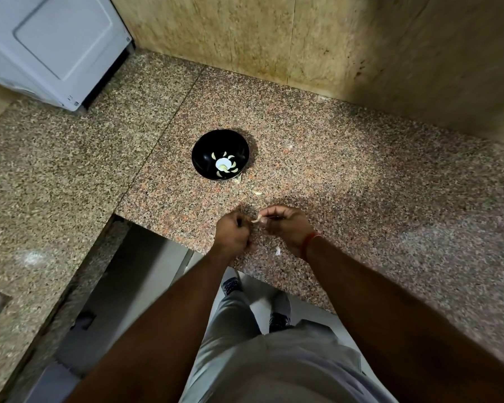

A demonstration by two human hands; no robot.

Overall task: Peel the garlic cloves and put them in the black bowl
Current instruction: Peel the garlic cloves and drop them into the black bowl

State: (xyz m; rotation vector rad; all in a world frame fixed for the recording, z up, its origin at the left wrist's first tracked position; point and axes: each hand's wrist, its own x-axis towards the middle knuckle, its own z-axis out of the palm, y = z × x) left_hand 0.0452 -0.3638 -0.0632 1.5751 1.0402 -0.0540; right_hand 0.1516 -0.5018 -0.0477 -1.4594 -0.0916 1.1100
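hands: left (pixel 234 231) and right (pixel 285 225) pinch garlic clove (pixel 256 219) | over counter (pixel 361 181) front edge | black bowl (pixel 220 154) well beyond

Two hands seen: left hand (pixel 234 231), right hand (pixel 285 225). One garlic clove (pixel 256 219) held between them. One black bowl (pixel 221 154) counted on one counter (pixel 346 170). About six peeled cloves (pixel 226 167) seen inside bowl; exact number cannot be told. Three peel scraps (pixel 257 193) counted on counter. One white appliance (pixel 53 48) seen. Two shoes (pixel 231 285) seen below.
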